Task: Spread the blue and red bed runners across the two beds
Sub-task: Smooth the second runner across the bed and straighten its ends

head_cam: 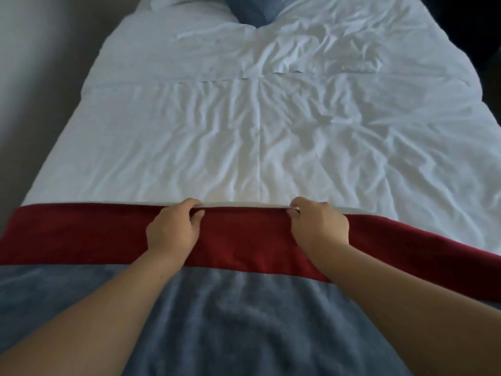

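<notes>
A bed runner with a red band (244, 245) and a blue-grey band (230, 321) lies across the foot of a bed with a wrinkled white duvet (257, 137). My left hand (173, 226) grips the runner's far red edge left of centre, fingers curled over its white lining. My right hand (317, 223) pinches the same edge right of centre. The edge between my hands is lifted slightly and pulled straight. The runner reaches past both sides of the bed. Only one bed is in view.
A blue-grey pillow (252, 9) sits between white pillows (184, 6) at the head of the bed. A grey floor strip (35, 90) runs along the left side. Dark floor or furniture (482, 36) lies at the far right.
</notes>
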Available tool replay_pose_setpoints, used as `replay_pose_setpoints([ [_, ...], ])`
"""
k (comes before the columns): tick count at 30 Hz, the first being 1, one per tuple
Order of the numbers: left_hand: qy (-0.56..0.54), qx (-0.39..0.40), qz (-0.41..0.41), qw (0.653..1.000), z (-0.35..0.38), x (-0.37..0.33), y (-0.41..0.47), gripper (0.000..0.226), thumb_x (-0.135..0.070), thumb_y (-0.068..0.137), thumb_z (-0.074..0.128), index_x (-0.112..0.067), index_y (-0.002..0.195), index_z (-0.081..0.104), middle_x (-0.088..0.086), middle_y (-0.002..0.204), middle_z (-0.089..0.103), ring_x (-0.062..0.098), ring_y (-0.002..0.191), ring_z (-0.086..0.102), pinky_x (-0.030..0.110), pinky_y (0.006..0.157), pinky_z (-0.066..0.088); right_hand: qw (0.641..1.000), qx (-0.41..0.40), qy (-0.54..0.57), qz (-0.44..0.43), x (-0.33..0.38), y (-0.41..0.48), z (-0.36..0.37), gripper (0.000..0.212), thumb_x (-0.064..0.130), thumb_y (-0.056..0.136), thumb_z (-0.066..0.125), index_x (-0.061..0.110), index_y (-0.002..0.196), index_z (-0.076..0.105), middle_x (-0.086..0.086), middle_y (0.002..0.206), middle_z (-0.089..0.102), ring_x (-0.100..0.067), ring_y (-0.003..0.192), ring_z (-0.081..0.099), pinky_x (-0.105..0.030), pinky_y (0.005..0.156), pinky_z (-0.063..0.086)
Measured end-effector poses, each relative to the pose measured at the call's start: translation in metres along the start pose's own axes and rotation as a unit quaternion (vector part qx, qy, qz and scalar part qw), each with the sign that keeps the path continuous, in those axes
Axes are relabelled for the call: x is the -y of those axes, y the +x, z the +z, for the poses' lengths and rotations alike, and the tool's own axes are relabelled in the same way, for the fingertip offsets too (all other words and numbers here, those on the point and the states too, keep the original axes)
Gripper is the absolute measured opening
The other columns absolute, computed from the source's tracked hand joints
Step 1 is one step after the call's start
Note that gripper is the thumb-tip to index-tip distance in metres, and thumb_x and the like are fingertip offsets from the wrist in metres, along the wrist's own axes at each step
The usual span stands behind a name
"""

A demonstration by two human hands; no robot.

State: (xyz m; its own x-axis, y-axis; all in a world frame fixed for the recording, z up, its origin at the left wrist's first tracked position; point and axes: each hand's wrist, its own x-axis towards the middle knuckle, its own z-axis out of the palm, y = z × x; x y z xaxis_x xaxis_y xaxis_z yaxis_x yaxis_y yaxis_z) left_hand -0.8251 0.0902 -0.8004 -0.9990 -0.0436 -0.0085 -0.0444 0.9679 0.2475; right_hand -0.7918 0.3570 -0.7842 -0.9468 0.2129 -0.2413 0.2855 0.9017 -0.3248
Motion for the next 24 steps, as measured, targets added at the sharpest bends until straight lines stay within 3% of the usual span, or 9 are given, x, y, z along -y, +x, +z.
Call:
replay_pose_setpoints([
  [4, -0.038, -0.023, 0.024, 0.999, -0.007, -0.001, 0.014, 0.015, -0.018, 0.101, 0.055, -0.021, 0.107, 0.069, 0.003, 0.094, 0.072, 0.031, 0.091, 0.067, 0.038, 0.069, 0.049, 0.998, -0.046, -0.022, -0.029, 0.005, 0.014, -0.013, 0.021, 0.033, 0.105, 0.041, 0.026, 0.104, 0.061, -0.003, 0.081, 0.064, -0.029, 0.074, 0.057, -0.036, 0.064, 0.041],
  [6, -0.050, -0.038, 0.047, 0.997, -0.006, -0.003, 0.027, 0.029, -0.009, 0.099, 0.052, -0.018, 0.123, 0.065, 0.008, 0.118, 0.067, 0.034, 0.109, 0.062, 0.045, 0.079, 0.052, 0.995, -0.059, -0.045, -0.065, 0.001, 0.030, -0.015, 0.021, 0.024, 0.101, 0.044, 0.028, 0.113, 0.061, -0.005, 0.106, 0.069, -0.031, 0.096, 0.062, -0.039, 0.077, 0.045],
  [7, -0.032, -0.019, 0.042, 0.998, -0.002, -0.004, 0.030, 0.037, -0.016, 0.101, 0.051, -0.021, 0.138, 0.056, 0.010, 0.140, 0.057, 0.036, 0.125, 0.054, 0.050, 0.091, 0.050, 0.996, -0.037, -0.049, -0.072, -0.005, 0.039, -0.013, 0.032, 0.020, 0.099, 0.046, 0.032, 0.127, 0.058, -0.006, 0.131, 0.061, -0.031, 0.119, 0.055, -0.045, 0.093, 0.045],
  [9, 0.039, 0.094, 0.001, 0.995, 0.011, -0.012, 0.023, 0.057, -0.048, 0.106, 0.036, -0.038, 0.160, 0.019, 0.003, 0.171, 0.012, 0.036, 0.155, 0.016, 0.060, 0.117, 0.027, 0.998, 0.039, -0.028, -0.050, -0.023, 0.047, -0.006, 0.055, 0.025, 0.102, 0.045, 0.038, 0.154, 0.032, 0.000, 0.166, 0.022, -0.030, 0.153, 0.017, -0.057, 0.121, 0.017],
  [10, 0.068, 0.148, -0.011, 0.987, 0.022, -0.016, 0.011, 0.063, -0.060, 0.105, 0.023, -0.044, 0.161, 0.000, -0.003, 0.172, -0.009, 0.033, 0.158, -0.004, 0.063, 0.122, 0.013, 0.997, 0.064, -0.030, -0.044, -0.036, 0.044, 0.002, 0.058, 0.032, 0.105, 0.039, 0.038, 0.159, 0.018, 0.003, 0.170, 0.008, -0.028, 0.156, 0.004, -0.057, 0.125, 0.006],
  [12, 0.087, 0.144, 0.019, 0.986, 0.046, -0.026, -0.020, 0.064, -0.066, 0.102, 0.006, -0.046, 0.156, -0.020, -0.005, 0.168, -0.027, 0.032, 0.155, -0.022, 0.066, 0.122, -0.002, 0.993, 0.050, -0.077, -0.075, -0.063, 0.023, 0.022, 0.057, 0.042, 0.108, 0.021, 0.040, 0.161, 0.001, 0.001, 0.171, -0.003, -0.025, 0.157, -0.006, -0.051, 0.126, -0.002],
  [15, 0.067, 0.096, 0.091, 0.989, 0.064, -0.053, -0.056, 0.060, -0.063, 0.101, 0.001, -0.049, 0.155, -0.022, -0.003, 0.168, -0.028, 0.033, 0.155, -0.021, 0.067, 0.122, -0.003, 0.988, -0.006, -0.114, -0.106, -0.098, -0.020, 0.033, 0.059, 0.050, 0.105, 0.011, 0.039, 0.161, -0.004, -0.002, 0.171, -0.007, -0.021, 0.157, -0.010, -0.045, 0.126, -0.006],
  [20, 0.054, 0.112, 0.200, 0.972, 0.076, -0.109, -0.076, 0.059, -0.061, 0.101, 0.007, -0.053, 0.157, -0.009, -0.013, 0.167, -0.027, 0.038, 0.157, -0.011, 0.068, 0.122, 0.001, 0.984, -0.023, -0.135, -0.113, -0.157, -0.049, 0.026, 0.059, 0.056, 0.104, 0.013, 0.040, 0.161, 0.009, 0.003, 0.171, -0.004, -0.016, 0.157, -0.007, -0.047, 0.127, 0.000],
  [24, 0.058, 0.139, 0.224, 0.963, 0.085, -0.170, -0.078, 0.056, -0.056, 0.105, 0.012, -0.057, 0.154, -0.015, -0.017, 0.166, -0.028, 0.039, 0.155, -0.016, 0.065, 0.123, -0.005, 0.992, -0.042, -0.101, -0.068, -0.205, -0.062, 0.005, 0.059, 0.055, 0.105, 0.012, 0.040, 0.161, 0.008, 0.002, 0.171, -0.003, -0.017, 0.157, -0.004, -0.044, 0.127, 0.000],
])
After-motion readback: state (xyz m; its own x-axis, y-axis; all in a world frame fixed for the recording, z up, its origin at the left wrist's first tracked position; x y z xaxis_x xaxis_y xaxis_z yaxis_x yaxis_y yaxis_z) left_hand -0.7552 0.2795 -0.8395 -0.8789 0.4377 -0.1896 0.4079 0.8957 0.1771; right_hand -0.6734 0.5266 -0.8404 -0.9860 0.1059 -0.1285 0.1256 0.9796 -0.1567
